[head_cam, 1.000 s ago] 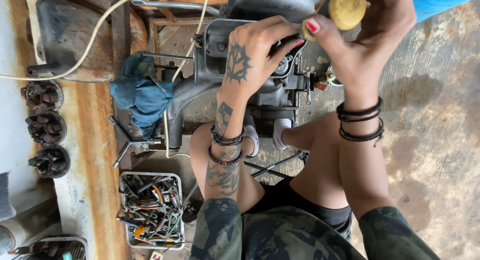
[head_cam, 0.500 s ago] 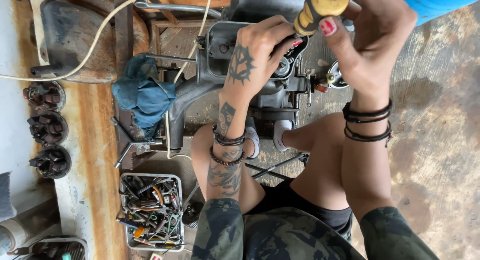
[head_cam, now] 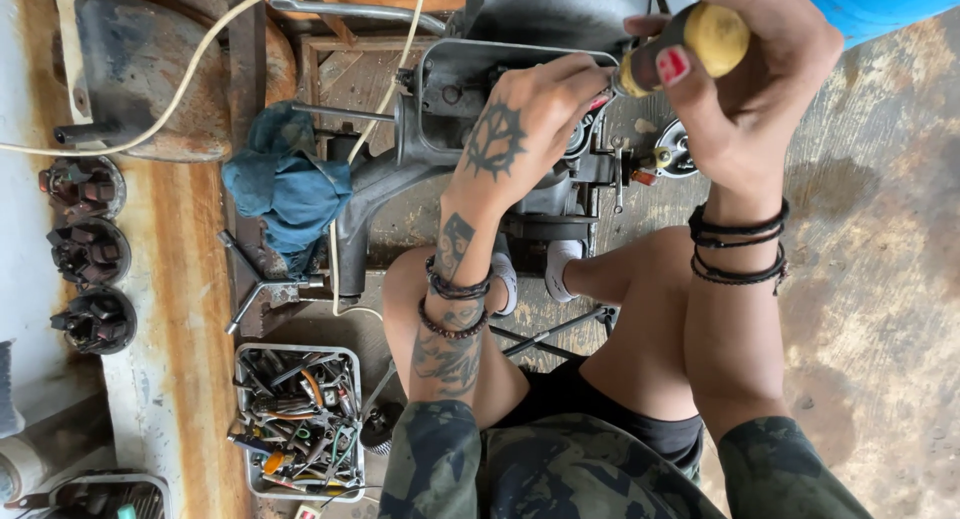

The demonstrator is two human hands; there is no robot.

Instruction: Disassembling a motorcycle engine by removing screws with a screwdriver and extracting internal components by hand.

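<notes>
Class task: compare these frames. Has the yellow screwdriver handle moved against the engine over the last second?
Yes. The yellow screwdriver handle, gripped in the right hand, has tipped from end-on to sideways and sits lower, nearer the engine.

Repair workshop: engine [head_cam: 520, 129], tool tray [head_cam: 297, 419], rusty bench [head_cam: 180, 359].

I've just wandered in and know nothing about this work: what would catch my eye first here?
Top centre, two hands meet over a grey engine: the right hand grips a yellow-handled screwdriver, while the left hand steadies its tip. A crumpled blue rag lies to the left, and a tray of mixed tools sits at the lower left.
</notes>
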